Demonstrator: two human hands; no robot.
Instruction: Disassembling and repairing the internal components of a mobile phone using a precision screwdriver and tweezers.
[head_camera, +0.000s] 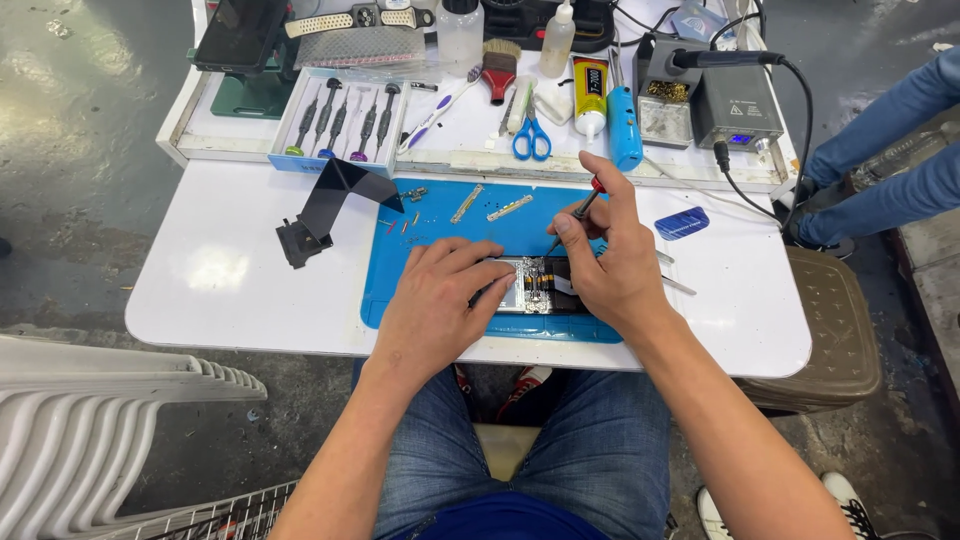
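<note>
An opened phone (537, 285) with its circuit board showing lies on a blue work mat (440, 225) near the table's front edge. My left hand (440, 300) rests flat on the phone's left part, holding it down. A small screwdriver with a red end (575, 213) is gripped in my right hand (610, 255), its tip pointing down at the board. Small metal strips and screws (485, 205) lie on the mat behind the phone.
A black bent bracket (325, 205) stands left of the mat. Behind are a tray of screwdrivers (345, 120), blue scissors (532, 138), a brush (497, 70), a glue tube (590, 95), a soldering station (735, 105). Another person's legs (880, 150) are at right.
</note>
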